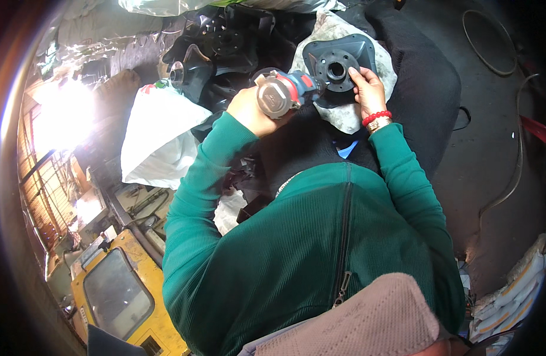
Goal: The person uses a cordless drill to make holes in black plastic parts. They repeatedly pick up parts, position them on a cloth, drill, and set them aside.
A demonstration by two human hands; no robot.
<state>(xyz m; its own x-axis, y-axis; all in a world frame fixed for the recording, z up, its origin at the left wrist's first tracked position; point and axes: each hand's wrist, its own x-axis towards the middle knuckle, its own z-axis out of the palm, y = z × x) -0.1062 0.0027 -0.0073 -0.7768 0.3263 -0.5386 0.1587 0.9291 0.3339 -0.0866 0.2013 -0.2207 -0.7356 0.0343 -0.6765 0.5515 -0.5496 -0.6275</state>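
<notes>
My left hand [247,113] is wrapped round a blue-grey cordless drill [302,86] with red parts and a round silver end. Its narrow front points right, at the near left edge of a black plastic part [363,48]. Whether the tip touches the part I cannot tell. This part has a squarish flared base and a round flange with small holes and a central opening. My right hand [371,94] pinches the flange's right edge between thumb and fingers. Beneath the part, a stained white cloth or bag [344,117] lies over my dark-trousered legs.
More black plastic parts [228,41] are heaped at the far left, beside a white plastic bag [157,139]. A yellow machine with a window [116,291] stands at lower left. Hoses or cables [518,172] run along the dark floor at right, near stacked white sacks [513,291].
</notes>
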